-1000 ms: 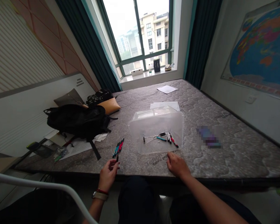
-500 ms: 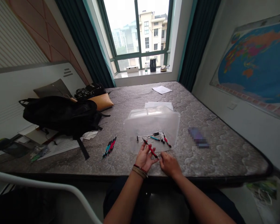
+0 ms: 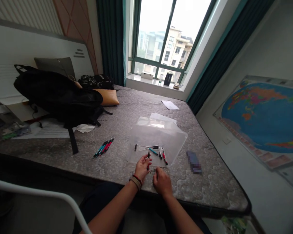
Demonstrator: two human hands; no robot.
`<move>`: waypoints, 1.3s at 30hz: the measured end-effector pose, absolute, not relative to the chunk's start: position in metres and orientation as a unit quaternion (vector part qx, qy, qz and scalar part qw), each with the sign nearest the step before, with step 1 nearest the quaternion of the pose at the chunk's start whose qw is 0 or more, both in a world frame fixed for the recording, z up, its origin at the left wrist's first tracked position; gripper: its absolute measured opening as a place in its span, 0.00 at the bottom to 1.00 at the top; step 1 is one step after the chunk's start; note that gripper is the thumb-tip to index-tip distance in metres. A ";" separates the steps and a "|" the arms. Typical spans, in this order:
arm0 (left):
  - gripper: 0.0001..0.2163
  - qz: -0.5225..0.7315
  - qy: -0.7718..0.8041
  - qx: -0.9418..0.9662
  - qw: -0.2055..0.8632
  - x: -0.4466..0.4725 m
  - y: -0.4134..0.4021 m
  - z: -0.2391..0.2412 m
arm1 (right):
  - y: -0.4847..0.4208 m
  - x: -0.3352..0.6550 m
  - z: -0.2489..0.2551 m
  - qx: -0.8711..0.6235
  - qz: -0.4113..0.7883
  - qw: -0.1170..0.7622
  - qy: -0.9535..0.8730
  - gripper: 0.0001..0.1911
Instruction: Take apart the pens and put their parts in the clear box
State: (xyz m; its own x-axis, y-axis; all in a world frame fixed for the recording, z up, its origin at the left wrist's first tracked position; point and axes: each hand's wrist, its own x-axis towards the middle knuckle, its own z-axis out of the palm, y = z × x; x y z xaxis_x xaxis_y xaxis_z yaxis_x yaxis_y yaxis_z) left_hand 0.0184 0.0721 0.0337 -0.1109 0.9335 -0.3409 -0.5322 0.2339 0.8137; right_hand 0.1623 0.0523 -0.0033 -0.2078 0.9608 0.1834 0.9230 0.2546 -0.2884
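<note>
My left hand (image 3: 142, 169) is closed around a red and black pen (image 3: 148, 160), which points up and away from me. Close to its right, my right hand (image 3: 162, 182) rests on the mattress with curled fingers; their inside is hidden. Just beyond both hands lies a clear plastic box (image 3: 158, 131), its opening towards me. Inside it are several loose pens, among them a teal pen (image 3: 153, 151) and a red and black one (image 3: 164, 156). Left of the box, a row of teal and red pens (image 3: 104, 147) lies side by side on the mattress.
The grey patterned mattress (image 3: 127, 107) carries a black backpack (image 3: 56, 94) and a tan pouch (image 3: 108, 97) at left. White sheets (image 3: 170, 104) lie behind the box. A blurred phone-like object (image 3: 194, 161) is at right. A white curved rail (image 3: 39, 191) crosses the lower left.
The view has turned and tilted. In my left hand the pen has swung from a slanted position across the open fingers to nearly upright, and the fingers have closed on it. My right hand stays curled.
</note>
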 end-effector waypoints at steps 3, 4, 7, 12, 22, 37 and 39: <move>0.24 0.598 0.481 0.253 0.589 0.010 0.080 0.031 | 0.053 0.163 -0.003 -0.616 0.043 0.170 -0.768 0.07; 0.23 0.603 0.483 0.270 0.574 0.006 0.083 0.031 | 0.053 0.163 -0.004 -0.618 0.040 0.172 -0.766 0.07; 0.20 0.627 0.478 0.313 0.530 -0.002 0.093 0.029 | 0.055 0.164 -0.005 -0.618 0.045 0.182 -0.763 0.09; 0.13 0.610 0.473 0.400 0.495 -0.007 0.101 0.025 | 0.057 0.167 -0.009 -0.609 0.092 0.221 -0.756 0.11; 0.14 0.351 0.596 0.675 0.256 -0.003 0.081 0.030 | 0.068 0.181 -0.015 -0.607 0.243 0.358 -0.667 0.23; 0.09 0.284 0.559 0.754 0.196 0.010 0.079 0.025 | 0.094 0.179 -0.017 -0.565 0.468 0.400 -0.549 0.28; 0.08 0.276 0.548 0.768 0.184 0.010 0.078 0.027 | 0.094 0.180 -0.017 -0.562 0.487 0.396 -0.538 0.28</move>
